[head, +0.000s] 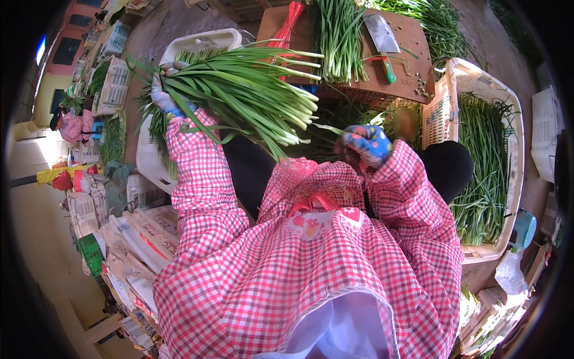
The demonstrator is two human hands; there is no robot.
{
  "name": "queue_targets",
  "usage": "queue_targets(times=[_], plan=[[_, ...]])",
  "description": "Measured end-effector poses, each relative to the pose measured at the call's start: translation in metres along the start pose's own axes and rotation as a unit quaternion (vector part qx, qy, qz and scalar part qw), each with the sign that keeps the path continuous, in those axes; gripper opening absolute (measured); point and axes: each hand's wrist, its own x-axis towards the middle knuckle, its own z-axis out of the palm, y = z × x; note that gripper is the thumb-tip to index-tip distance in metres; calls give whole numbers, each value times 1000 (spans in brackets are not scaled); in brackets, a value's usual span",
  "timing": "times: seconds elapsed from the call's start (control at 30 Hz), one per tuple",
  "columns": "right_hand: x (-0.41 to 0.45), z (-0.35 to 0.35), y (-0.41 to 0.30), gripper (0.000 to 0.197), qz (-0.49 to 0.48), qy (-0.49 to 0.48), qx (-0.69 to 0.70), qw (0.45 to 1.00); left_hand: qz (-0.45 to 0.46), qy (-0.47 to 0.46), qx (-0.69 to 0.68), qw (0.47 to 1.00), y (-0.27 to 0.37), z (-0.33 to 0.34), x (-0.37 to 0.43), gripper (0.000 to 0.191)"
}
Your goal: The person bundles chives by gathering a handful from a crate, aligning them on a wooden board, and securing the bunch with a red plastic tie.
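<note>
My left hand (pixel 169 92), in a patterned glove with greyish fingers, grips a thick bunch of garlic chives (pixel 251 89) by its leafy part. The pale cut ends fan out to the right, over my lap. My right hand (pixel 367 142), in a blue dotted glove, is slightly blurred just right of those ends. A single chive stalk (pixel 329 129) juts from its fingers towards the bunch. Beyond the hands, a wooden board (pixel 309 42) bears another pile of chives (pixel 339 40), a cleaver (pixel 381 36) with a green handle, and a bundle of red ties (pixel 289 27).
At my right stands a white plastic crate (pixel 515 134) filled with chives (pixel 480 179). Another white crate (pixel 150 157) with chives is at my left, partly under the held bunch. More greens (pixel 430 31) lie behind the board. A person (pixel 76 123) in pink is far left, among stacked crates.
</note>
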Motion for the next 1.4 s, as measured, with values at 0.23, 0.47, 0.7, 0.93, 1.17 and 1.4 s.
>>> queue_targets(times=[0.23,0.47,0.7,0.93,1.17,1.4], plan=[[-12,-53,18,63,-8,48,-661,749,144,59,44,987,-18,17,-1,19],[55,37,7,46,-89,-38,-18,995,181,21,169,969,-52,34,5,26],[22,-16,12,22,22,-58,-236,970,280,109,183,936,-36,63,14,18],[0,-26,0,75,-174,65,-630,754,268,127,199,934,-76,91,4,19],[36,57,-49,57,-208,129,-586,772,237,156,250,926,-111,97,15,21],[29,20,-33,13,-94,97,-499,856,264,106,290,914,-86,90,21,20]])
